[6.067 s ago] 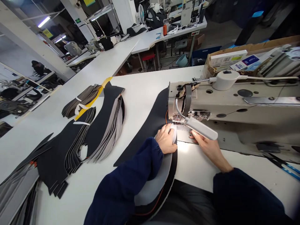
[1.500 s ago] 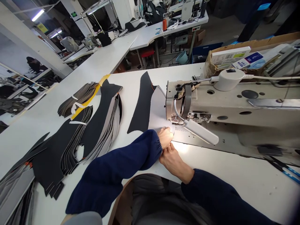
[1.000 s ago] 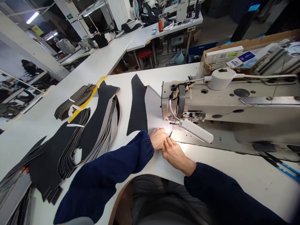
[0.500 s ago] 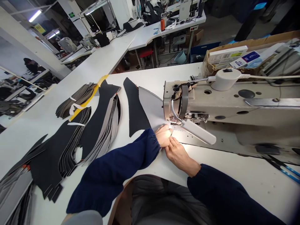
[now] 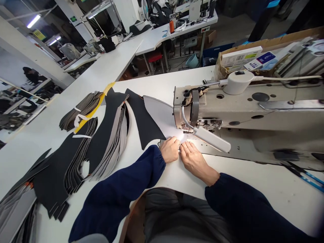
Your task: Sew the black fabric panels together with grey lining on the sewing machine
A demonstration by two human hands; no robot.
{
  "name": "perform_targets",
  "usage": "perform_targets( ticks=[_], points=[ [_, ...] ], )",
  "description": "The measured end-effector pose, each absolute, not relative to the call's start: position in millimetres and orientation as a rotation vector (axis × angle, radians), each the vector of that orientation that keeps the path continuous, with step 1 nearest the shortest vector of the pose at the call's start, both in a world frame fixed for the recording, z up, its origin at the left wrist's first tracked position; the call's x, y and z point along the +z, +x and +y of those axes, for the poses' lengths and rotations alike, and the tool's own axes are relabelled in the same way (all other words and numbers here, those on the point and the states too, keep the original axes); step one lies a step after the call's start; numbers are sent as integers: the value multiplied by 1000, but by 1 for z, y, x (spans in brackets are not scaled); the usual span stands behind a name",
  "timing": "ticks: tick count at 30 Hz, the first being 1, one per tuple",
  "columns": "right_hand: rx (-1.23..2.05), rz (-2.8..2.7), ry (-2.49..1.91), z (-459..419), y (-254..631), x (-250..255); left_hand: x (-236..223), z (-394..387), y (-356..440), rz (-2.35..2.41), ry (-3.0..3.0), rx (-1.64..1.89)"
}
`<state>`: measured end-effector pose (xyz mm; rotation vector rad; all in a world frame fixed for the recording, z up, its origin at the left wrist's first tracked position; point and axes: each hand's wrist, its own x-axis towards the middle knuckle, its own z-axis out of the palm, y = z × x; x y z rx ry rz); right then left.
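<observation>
The person's left hand [image 5: 169, 150] is curled with its fingers bunched, and the right hand [image 5: 194, 160] has its fingers stretched forward and slightly bent. Their fingertips nearly meet just in front of the needle area of a beige cast-metal industrial sewing machine [image 5: 227, 109]. Whether either hand is pinching the material or only resting on it cannot be told from this view. Both forearms are covered by navy elasticated sleeves [image 5: 118, 192]. Just left of the machine's head, a curved panel of black and pale grey sheet material [image 5: 154, 118] lies flat on a white worktable [image 5: 253, 192], with its grey part against the machine and its lower edge near the hands. A white bar lamp on a silver gooseneck [image 5: 212, 139] hangs over the needle area and lights the spot by the fingers. Further left of the machine lie overlapping stacks of black and grey cut panels [image 5: 111, 141], one bundle crossed by a strip of yellow tape [image 5: 91, 109]. Blue-handled scissors [image 5: 303, 177] lie in front of the machine's right end, and a cardboard box of packets [image 5: 222, 69] sits behind it.
</observation>
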<state>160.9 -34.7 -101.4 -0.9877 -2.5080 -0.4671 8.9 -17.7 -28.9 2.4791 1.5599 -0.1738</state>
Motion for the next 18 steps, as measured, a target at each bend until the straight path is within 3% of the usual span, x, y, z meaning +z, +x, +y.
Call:
perform_targets(
  ticks=[18],
  points=[
    [-171, -2295, -996, -41, 192, -87, -49, -24, 10, 1449, 2592, -248]
  ],
)
